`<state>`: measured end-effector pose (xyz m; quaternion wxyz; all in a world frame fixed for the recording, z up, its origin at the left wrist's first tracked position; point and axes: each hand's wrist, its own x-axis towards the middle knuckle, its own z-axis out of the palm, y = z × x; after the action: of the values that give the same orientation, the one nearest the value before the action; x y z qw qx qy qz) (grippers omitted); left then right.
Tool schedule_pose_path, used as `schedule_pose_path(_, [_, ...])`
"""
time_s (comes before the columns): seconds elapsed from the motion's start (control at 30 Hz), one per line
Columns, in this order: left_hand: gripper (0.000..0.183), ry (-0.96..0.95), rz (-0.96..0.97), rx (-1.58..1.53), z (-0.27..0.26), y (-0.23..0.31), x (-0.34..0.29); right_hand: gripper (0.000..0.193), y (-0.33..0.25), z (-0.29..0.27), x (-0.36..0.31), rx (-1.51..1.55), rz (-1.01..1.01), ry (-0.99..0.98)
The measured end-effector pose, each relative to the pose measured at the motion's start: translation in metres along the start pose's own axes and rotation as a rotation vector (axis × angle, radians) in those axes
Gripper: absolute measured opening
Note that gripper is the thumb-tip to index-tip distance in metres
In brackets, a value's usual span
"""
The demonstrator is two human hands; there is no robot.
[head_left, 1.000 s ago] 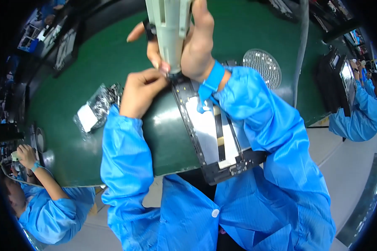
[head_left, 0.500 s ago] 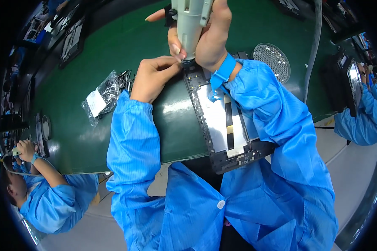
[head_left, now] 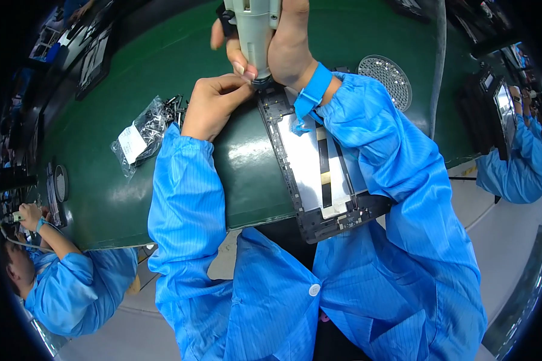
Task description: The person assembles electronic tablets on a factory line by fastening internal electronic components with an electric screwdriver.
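My right hand [head_left: 288, 57] wraps round a pale electric screwdriver [head_left: 255, 45], held upright with its dark nose down at the far left corner of an opened tablet [head_left: 292, 159]. The tablet has a black frame, silver panels and a dark strip down its middle; its near end sticks out past the table edge. My left hand [head_left: 212, 105] is closed, thumb and fingertips together beside the screwdriver's nose at that corner. Whatever lies between those fingertips is hidden, as is the screwdriver's bit. A blue strap circles my right wrist, and my right sleeve covers part of the tablet's right side.
Left on the green table [head_left: 247, 195] lies a clear plastic bag [head_left: 153, 126] of small metal parts with a white label. A round dimpled tray [head_left: 384, 83] stands right, near a grey cable [head_left: 438, 66]. Co-workers in blue sit at far left and far right.
The whole scene has shifted slightly left and up in the picture. Both hands, the screwdriver and the tablet keep nearly the same places relative to each other.
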<state>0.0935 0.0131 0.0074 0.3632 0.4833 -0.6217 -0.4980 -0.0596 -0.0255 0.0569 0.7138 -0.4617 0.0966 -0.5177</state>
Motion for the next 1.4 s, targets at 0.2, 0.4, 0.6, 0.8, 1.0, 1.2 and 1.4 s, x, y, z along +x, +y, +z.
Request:
schedule_pose_path(0.2, [0.018, -0.001, -0.023, 0.045, 0.001, 0.006, 0.000, 0.105, -0.011, 0.011, 0.002, -0.123, -0.006, -0.029])
schedule_pose_path(0.4, [0.018, 0.006, 0.035, 0.004, 0.000, -0.001, 0.000, 0.070, -0.007, 0.002, 0.001, -0.255, 0.029, -0.093])
schedule_pose_path(0.6, [0.021, 0.012, 0.009, 0.009, -0.003, -0.008, 0.004, 0.018, -0.007, 0.013, 0.005, -0.406, -0.044, 0.049])
schedule_pose_path(0.8, [0.021, 0.014, 0.012, 0.001, 0.002, -0.006, 0.006, 0.024, -0.015, 0.014, 0.000, -0.485, -0.058, 0.083])
schedule_pose_path(1.0, [0.020, 0.026, 0.023, -0.006, 0.002, -0.009, 0.001, 0.031, -0.009, 0.014, -0.003, -0.510, -0.055, 0.104])
schedule_pose_path(1.2, [0.023, -0.003, 0.018, 0.037, 0.001, -0.004, 0.001, 0.032, -0.004, 0.008, 0.000, -0.523, -0.093, 0.104])
schedule_pose_path(1.4, [0.023, 0.026, 0.045, 0.092, 0.003, 0.002, 0.001, 0.033, -0.012, 0.011, -0.003, -0.506, -0.047, 0.153])
